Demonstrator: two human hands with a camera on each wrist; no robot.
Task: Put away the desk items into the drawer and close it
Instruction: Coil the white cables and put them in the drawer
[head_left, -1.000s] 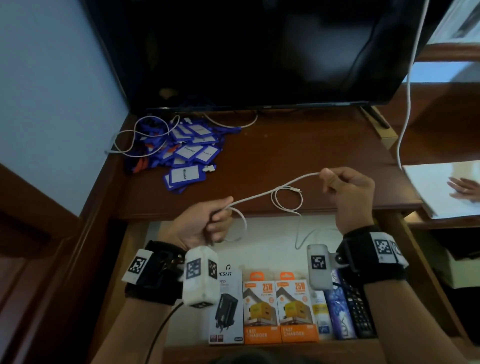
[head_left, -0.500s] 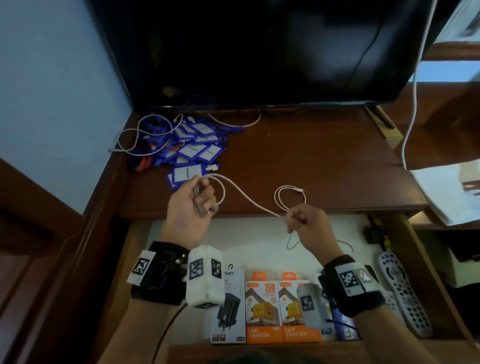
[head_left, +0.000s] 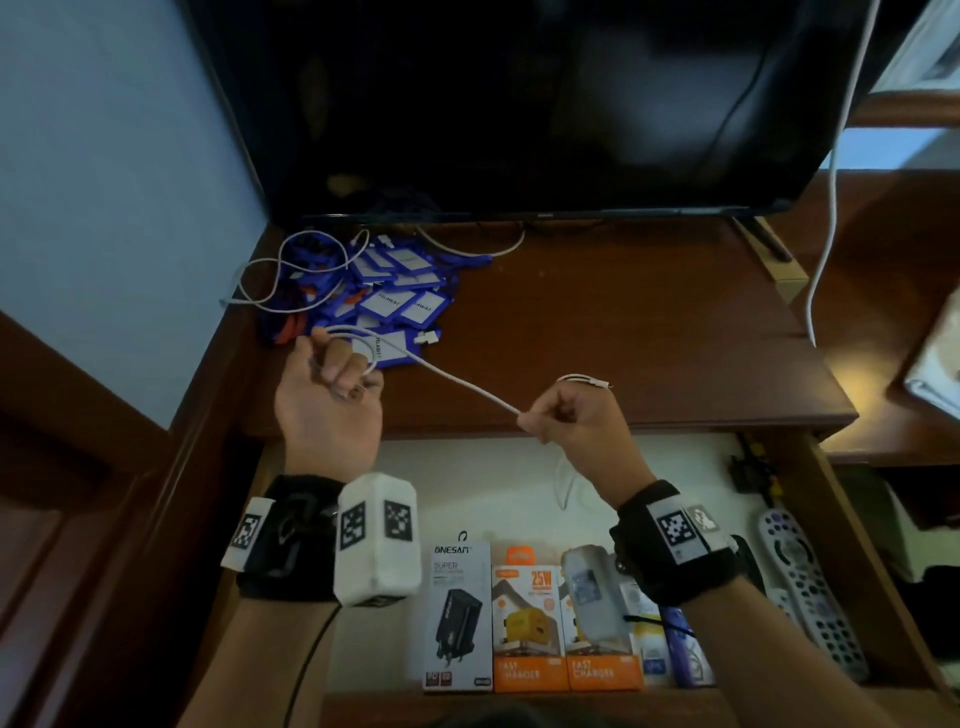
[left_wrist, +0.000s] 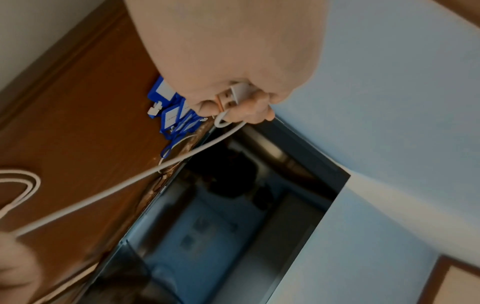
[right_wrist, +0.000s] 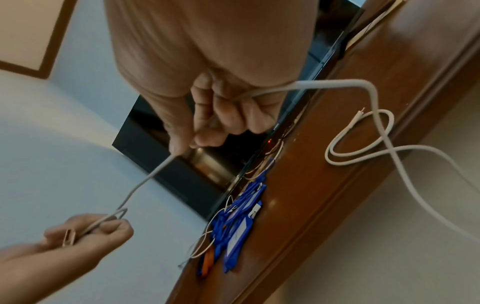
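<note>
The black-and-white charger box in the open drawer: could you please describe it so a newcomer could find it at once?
Look below the brown wooden desk top into the open drawer with its white floor. Along the near edge stands a row of boxes; the black-and-white charger box is leftmost. Its two orange neighbours show yellow chargers, while this one pictures a black plug.

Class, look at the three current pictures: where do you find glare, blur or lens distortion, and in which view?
Head view: a warm glare patch on the desk at right, the paper beyond it smeared, straight edges bowed by the wide lens. Left wrist view: the left hand looms soft-focused, the white cable streaked. Right wrist view: the right hand is blurred, the TV screen reflects light.
</note>
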